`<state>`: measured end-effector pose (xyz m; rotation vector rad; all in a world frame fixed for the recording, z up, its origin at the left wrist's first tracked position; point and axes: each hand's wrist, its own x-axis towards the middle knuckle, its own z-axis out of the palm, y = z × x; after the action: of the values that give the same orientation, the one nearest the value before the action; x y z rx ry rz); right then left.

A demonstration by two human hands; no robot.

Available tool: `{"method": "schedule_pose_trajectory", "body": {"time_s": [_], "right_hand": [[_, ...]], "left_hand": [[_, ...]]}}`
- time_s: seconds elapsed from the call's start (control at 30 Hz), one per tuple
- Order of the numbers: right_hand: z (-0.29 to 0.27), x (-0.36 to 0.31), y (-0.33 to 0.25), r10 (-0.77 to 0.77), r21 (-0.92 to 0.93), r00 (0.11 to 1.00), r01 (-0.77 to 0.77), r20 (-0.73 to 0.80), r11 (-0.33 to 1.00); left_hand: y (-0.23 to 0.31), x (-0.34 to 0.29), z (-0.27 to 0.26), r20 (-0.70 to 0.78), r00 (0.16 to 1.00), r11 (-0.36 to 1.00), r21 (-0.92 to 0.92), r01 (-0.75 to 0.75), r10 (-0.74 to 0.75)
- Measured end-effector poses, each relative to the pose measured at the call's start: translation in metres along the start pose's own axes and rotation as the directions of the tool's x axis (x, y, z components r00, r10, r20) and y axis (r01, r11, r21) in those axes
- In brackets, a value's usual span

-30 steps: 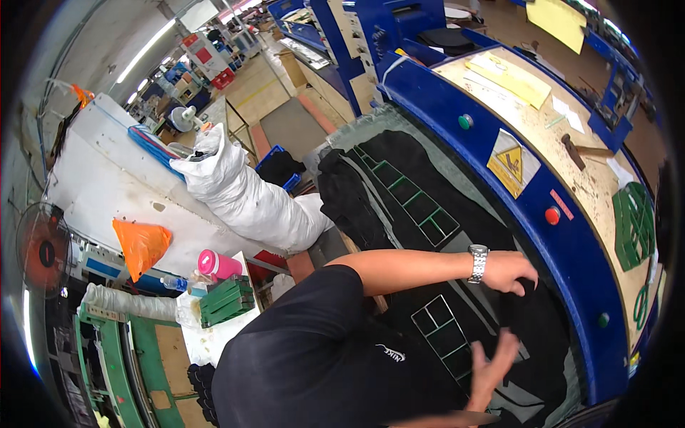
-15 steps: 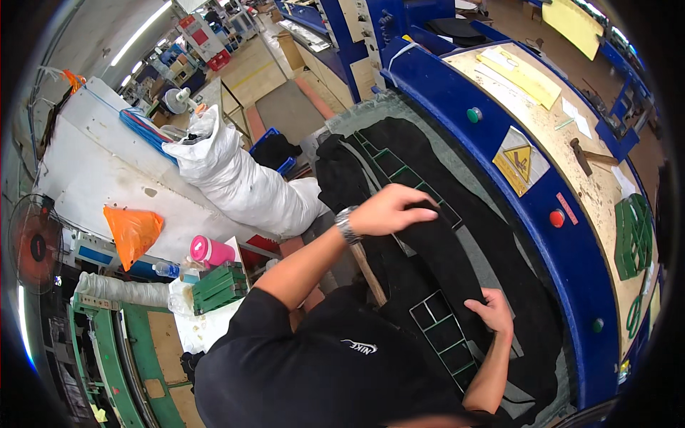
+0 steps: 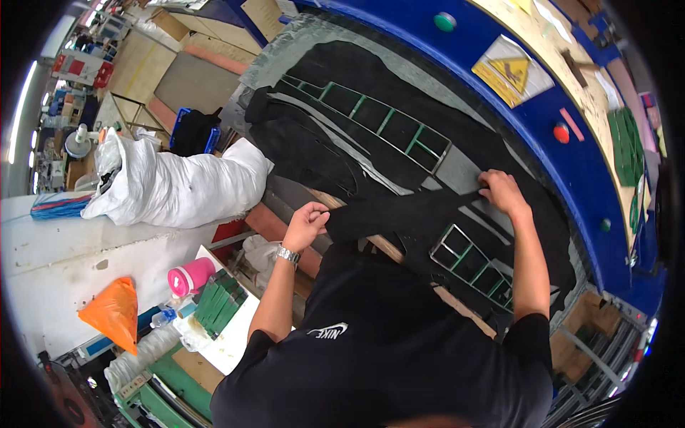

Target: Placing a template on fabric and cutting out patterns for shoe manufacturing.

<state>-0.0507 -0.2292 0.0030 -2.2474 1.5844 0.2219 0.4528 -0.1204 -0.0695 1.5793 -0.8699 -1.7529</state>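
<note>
A long strip of black sheet material (image 3: 399, 215), leather or fabric, stretches sideways in front of my body. My left hand (image 3: 307, 228), with a metal watch on its wrist, pinches the strip's left end. At the other end, my right hand (image 3: 504, 191) has bent fingers closed on the strip's edge. Beyond it, a long green-edged cutting die (image 3: 386, 123) with several cells lies on black sheet material (image 3: 342, 60). Nearer to me and below the strip rests a second die (image 3: 462, 255) of the same kind, partly beside my shirt.
A blue machine beam (image 3: 457, 93) with green and red buttons curves along the far right side. To the left lie a stuffed white sack (image 3: 185, 182) and a blue crate (image 3: 182, 128). A pink jug (image 3: 191, 277) and green dies (image 3: 217, 303) stand on a white table.
My left hand has drawn back from over the long die toward my left, carrying the strip's end. The strip now spans between both hands. The whole view has turned and shifted.
</note>
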Motion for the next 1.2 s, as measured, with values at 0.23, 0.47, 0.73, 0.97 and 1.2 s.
{"method": "schedule_pose_trajectory", "body": {"time_s": [0.23, 0.47, 0.73, 0.97, 1.2], "right_hand": [[-0.027, 0.109, -0.136, -0.068, 0.157, 0.884, 0.158, -0.463, 0.975], [-0.008, 0.177, -0.159, -0.157, 0.214, 0.951, 0.217, -0.264, 0.952], [-0.027, 0.213, -0.094, -0.109, 0.724, 0.993, 0.045, 0.041, 0.688], [-0.026, 0.218, -0.090, -0.150, 0.760, 0.985, 0.036, 0.082, 0.649], [-0.028, 0.214, -0.096, -0.063, 0.755, 0.997, 0.017, 0.033, 0.656]], "left_hand": [[0.083, 0.060, 0.012, 0.037, 0.958, 0.930, -0.250, -0.268, 0.286], [0.074, 0.164, 0.061, 0.253, 0.966, 0.796, -0.573, 0.195, -0.055], [0.087, 0.197, 0.103, 0.237, 0.968, 0.803, -0.558, 0.209, -0.087], [0.093, 0.208, 0.124, -0.019, 0.990, 0.826, -0.554, 0.104, -0.137], [0.091, 0.165, 0.093, -0.306, 0.943, 0.830, -0.486, -0.274, 0.132]]}}
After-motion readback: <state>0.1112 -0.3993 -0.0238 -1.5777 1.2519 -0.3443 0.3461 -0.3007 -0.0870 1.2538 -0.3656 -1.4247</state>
